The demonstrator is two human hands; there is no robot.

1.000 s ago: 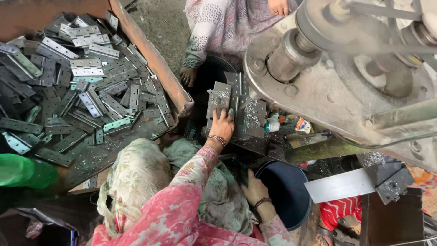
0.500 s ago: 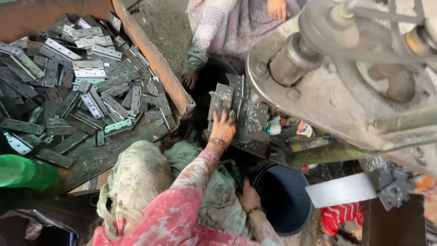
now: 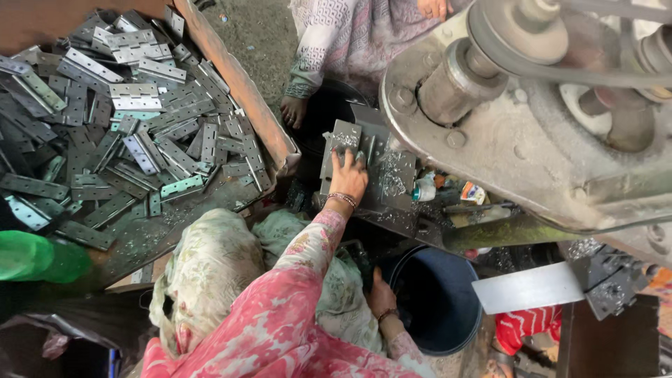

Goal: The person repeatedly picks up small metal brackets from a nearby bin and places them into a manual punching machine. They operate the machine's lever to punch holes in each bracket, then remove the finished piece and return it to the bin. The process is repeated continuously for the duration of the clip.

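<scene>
A big grey press machine (image 3: 532, 133) fills the right side, with a wooden tray (image 3: 241, 91) heaped with flat metal hinges (image 3: 126, 133) to the left. Below the machine stands a dark blue bucket (image 3: 437, 297). On the machine's bed, a stack of grey metal plates (image 3: 367, 164) stands just beside the tray's corner. The left hand (image 3: 348, 177) lies flat on these plates, its grip spread open over the top one. The right hand (image 3: 381, 294) rests low against the bucket's rim, fingers hidden, so its grip cannot be told. Another person's hand (image 3: 292, 110) hangs nearby.
</scene>
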